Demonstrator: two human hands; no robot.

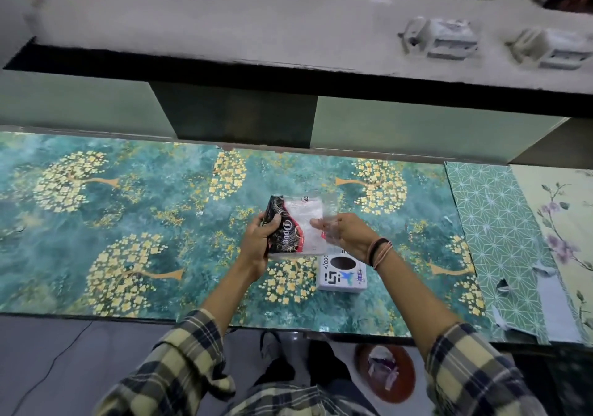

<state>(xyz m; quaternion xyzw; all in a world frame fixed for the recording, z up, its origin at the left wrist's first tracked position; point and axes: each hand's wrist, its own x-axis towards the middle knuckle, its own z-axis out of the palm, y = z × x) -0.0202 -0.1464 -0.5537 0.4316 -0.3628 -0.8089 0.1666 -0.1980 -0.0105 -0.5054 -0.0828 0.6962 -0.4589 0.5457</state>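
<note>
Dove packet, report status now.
Left hand grips Dove packet, right hand pinches clear wrapper. Packet held above table, wrapper overlapping it. White box lies beneath right wrist.

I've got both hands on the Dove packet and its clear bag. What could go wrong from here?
1. The right hand pinches only a thin edge of the clear bag. A hard pull might tear the film or make it slip out of the fingers.
2. The left hand grips the Dove packet by one side, in the air. If it slides free, it would probably drop onto the white box lying just below on the table.
</note>
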